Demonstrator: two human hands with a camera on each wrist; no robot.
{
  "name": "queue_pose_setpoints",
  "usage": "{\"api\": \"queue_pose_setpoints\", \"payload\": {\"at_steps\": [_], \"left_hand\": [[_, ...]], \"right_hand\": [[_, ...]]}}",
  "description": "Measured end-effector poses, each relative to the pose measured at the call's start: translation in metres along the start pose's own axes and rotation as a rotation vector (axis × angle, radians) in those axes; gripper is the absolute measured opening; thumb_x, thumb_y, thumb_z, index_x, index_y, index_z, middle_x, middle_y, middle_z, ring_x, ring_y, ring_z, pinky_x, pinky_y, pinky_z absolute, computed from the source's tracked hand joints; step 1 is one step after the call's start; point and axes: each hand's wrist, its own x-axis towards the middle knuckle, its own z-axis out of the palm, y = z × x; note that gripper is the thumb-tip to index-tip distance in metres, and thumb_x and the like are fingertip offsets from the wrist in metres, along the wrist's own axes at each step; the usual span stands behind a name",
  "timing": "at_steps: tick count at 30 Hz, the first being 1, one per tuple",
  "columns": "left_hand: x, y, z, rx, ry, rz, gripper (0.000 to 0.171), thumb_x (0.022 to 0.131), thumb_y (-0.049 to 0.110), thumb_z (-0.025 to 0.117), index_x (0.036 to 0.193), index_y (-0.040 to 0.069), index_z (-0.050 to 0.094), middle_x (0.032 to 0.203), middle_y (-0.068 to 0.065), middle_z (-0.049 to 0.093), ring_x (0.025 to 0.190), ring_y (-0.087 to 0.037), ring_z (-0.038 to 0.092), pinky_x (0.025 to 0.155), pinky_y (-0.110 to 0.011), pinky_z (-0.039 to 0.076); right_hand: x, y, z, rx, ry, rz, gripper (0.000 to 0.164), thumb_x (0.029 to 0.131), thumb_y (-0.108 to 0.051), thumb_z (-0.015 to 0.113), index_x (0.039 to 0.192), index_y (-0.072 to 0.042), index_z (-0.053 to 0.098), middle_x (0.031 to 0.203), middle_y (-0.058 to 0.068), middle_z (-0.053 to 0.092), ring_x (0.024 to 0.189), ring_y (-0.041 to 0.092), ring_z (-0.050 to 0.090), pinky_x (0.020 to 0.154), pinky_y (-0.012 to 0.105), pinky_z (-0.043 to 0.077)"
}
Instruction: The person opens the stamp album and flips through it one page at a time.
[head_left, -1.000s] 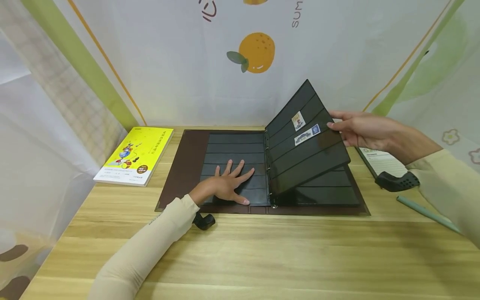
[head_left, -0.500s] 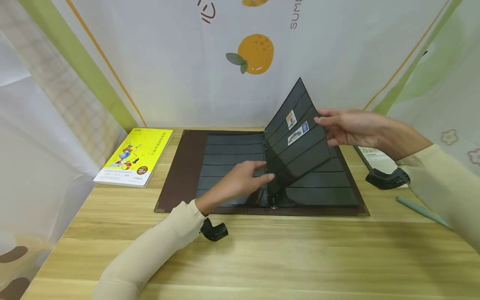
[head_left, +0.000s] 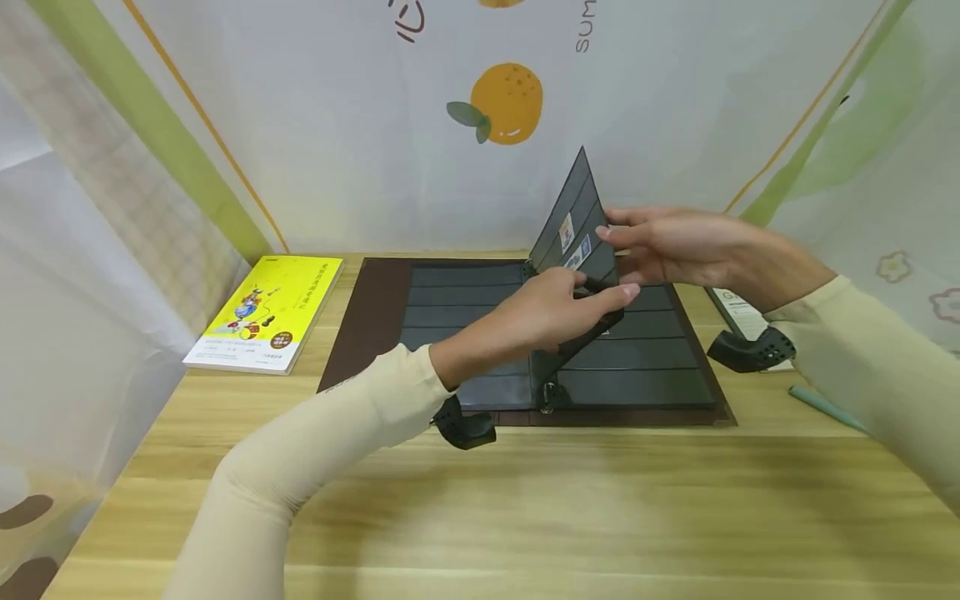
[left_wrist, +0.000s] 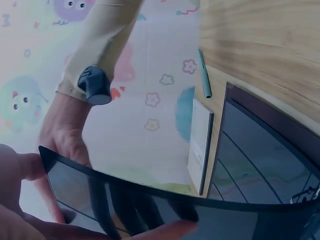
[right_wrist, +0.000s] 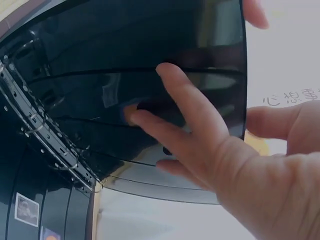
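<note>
A stamp album with a brown cover lies spread on the table, its black pocket pages on metal rings. One black page stands raised and slightly bent at the middle, with two stamps on its left face. My right hand grips this page's outer edge; in the right wrist view its fingers spread over the right face. My left hand holds the near outer corner, fingers on the left face, thumb at the edge. More stamps show on the page beneath.
A yellow book lies left of the album. On the right are a white booklet or pad, partly hidden by the right arm in the head view, and a green pen-like stick. A printed curtain hangs behind the table.
My left hand has left the flat left page and moved up and right to the raised page's corner. The right hand has swung that page leftward, more upright.
</note>
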Motion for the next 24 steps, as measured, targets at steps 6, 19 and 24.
{"api": "queue_pose_setpoints", "payload": {"at_steps": [6,19,24], "left_hand": [[-0.008,-0.004,-0.010,-0.201,-0.015,-0.021,0.052,0.103,0.041,0.054,0.146,0.010,0.053,0.135,-0.005,0.060,0.122,-0.021,0.061,0.083,-0.044,0.061],[-0.027,-0.023,-0.036,-0.454,0.045,-0.097,0.046,0.111,0.028,0.040,0.151,0.007,0.043,0.161,-0.008,0.031,0.144,-0.032,0.039,0.083,-0.044,0.062],[-0.038,-0.035,-0.044,-0.560,0.090,-0.117,0.051,0.111,0.027,0.035,0.159,0.011,0.027,0.169,-0.003,0.015,0.149,-0.031,0.034,0.087,-0.050,0.060]], "right_hand": [[-0.002,0.012,0.005,-0.109,-0.011,-0.078,0.079,0.108,-0.044,0.041,0.162,-0.028,-0.015,0.172,0.012,0.003,0.155,0.037,0.023,0.107,0.031,0.050],[0.000,0.125,-0.005,-0.930,0.185,-0.310,0.059,0.110,-0.030,0.041,0.164,-0.024,0.017,0.171,0.010,0.011,0.156,0.044,0.014,0.116,0.071,0.020],[-0.002,0.175,-0.007,-1.083,0.200,-0.349,0.060,0.108,-0.034,0.048,0.162,-0.018,0.026,0.171,0.014,0.014,0.156,0.045,0.009,0.120,0.069,0.012]]}}
